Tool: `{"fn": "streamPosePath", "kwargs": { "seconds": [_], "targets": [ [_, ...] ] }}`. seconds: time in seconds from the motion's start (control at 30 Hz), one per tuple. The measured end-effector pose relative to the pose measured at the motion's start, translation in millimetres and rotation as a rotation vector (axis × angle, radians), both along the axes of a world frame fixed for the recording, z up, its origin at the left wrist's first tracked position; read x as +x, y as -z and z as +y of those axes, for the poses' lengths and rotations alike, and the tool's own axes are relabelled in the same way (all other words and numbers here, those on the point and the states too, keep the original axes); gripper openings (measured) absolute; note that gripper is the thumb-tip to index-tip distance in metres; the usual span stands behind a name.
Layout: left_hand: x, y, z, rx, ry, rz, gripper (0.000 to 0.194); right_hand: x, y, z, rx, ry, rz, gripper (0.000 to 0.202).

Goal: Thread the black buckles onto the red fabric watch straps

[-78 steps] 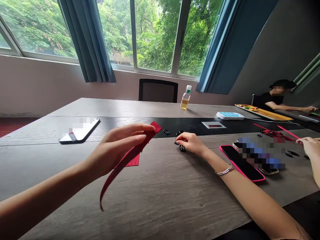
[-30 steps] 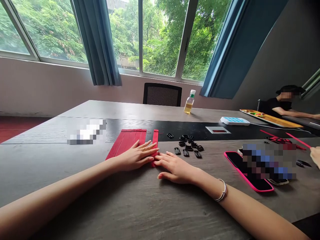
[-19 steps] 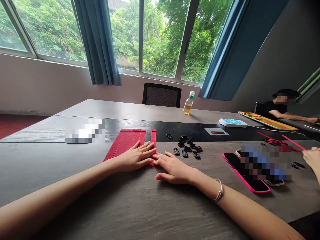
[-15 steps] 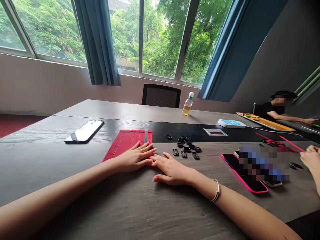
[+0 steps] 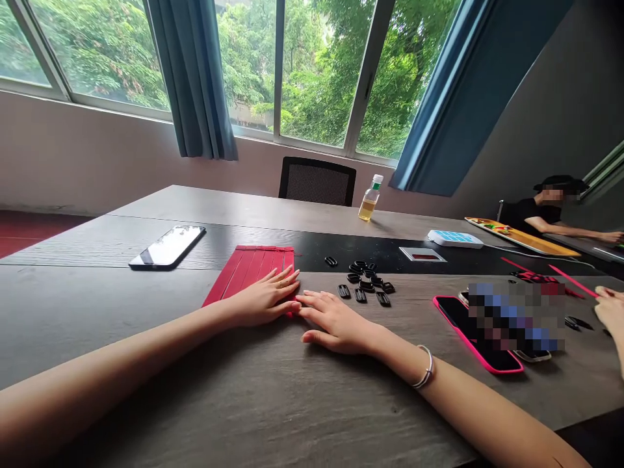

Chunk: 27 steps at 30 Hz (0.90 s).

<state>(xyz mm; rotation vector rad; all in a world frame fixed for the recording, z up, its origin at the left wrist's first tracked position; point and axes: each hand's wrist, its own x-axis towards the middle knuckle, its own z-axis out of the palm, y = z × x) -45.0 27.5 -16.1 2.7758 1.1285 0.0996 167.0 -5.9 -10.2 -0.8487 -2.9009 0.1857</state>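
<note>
Several red fabric strips [image 5: 241, 270] lie side by side on the table, their far ends roughly lined up. My left hand [image 5: 263, 299] rests flat across their near right part, fingers stretched out, covering some of the strips. My right hand [image 5: 336, 323] lies just to the right, its fingers extended and their tips at the right edge of the strips, close to my left fingertips. Beyond my right hand sit several black strap sliders [image 5: 360, 296] in a loose cluster, one of them apart toward the back.
Left of the strips is a dark phone [image 5: 168, 247]. A pink-cased phone [image 5: 475, 335] lies at the right. Farther back stand a bottle [image 5: 369, 203], a white power strip [image 5: 455, 239] and an orange tray [image 5: 536, 242]. Another person's hands [image 5: 610, 312] hold a red strip at right.
The rightmost red strip has moved left against the others, closing the gap between them. My right fingers have drawn closer together. The view has shifted slightly.
</note>
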Motion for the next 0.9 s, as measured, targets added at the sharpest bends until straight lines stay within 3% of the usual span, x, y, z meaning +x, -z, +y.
{"fn": "streamPosePath", "kwargs": {
  "seconds": [0.37,0.9],
  "targets": [
    [1.3,-4.5,-3.9,-0.049,-0.043,0.046,0.061,1.4,2.8,2.5,-0.01,-0.017,-0.059,0.051],
    [0.8,-4.3,-3.4,-0.031,-0.046,0.033,0.057,-3.2,-6.3,-0.4,-0.135,-0.003,-0.139,0.055]
  ]
}}
